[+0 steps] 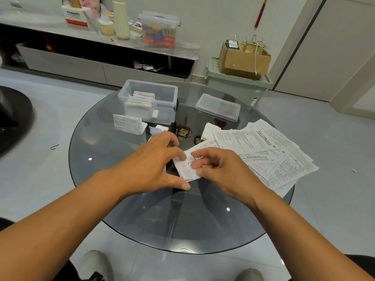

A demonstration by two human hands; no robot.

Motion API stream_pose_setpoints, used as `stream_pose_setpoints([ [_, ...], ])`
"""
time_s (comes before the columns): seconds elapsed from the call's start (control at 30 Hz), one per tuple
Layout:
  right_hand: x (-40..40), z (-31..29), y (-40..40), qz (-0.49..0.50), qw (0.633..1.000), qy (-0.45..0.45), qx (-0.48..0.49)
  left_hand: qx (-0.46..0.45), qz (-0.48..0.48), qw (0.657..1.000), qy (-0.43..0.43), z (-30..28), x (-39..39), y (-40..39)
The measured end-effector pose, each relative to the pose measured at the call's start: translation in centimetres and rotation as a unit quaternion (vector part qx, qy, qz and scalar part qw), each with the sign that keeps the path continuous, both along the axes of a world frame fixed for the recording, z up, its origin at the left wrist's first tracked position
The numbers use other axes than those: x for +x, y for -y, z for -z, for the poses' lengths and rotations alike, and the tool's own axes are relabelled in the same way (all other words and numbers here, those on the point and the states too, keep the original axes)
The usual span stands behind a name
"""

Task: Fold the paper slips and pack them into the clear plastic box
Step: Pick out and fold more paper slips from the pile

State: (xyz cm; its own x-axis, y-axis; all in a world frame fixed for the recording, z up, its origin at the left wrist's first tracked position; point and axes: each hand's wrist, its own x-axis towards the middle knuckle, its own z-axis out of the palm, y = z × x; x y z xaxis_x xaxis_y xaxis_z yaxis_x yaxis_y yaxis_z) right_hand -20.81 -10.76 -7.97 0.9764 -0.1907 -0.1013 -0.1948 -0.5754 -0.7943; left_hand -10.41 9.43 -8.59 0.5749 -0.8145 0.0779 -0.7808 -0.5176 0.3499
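Two hands meet over the round glass tabletop. From the left: a folded printed slip lies at ten o'clock, touching the front of the clear plastic box, which holds folded slips. My left hand pinches the small paper slip at the centre — thumb at its near corner. My right hand grips its other edge, fingers curled. At one o'clock sits the lid; at three, loose sheets fan out.
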Motion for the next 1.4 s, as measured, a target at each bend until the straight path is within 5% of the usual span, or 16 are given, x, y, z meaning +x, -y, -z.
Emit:
stream_pose_setpoints([
  [0.27,-0.2,-0.4,0.4,-0.015,0.996,-0.037,-0.081,-0.023,0.079,0.994,0.078,0.2,0.7,0.0],
  [0.67,0.1,0.8,-0.4,0.01,0.997,-0.003,-0.079,-0.08,0.008,0.972,-0.219,-1.0,0.0,-0.1],
  [1.13,1.2,0.9,-0.5,0.084,0.995,-0.041,-0.045,-0.098,-0.065,0.985,-0.13,0.7,0.5,1.3],
  [1.3,1.0,0.4,-0.3,0.069,0.996,-0.043,-0.041,-0.066,0.106,0.991,0.045,0.6,-0.9,1.4],
  [1.4,0.7,0.2,0.0,0.078,0.995,-0.013,-0.053,-0.028,0.121,0.988,0.087,0.5,-1.9,1.4],
])
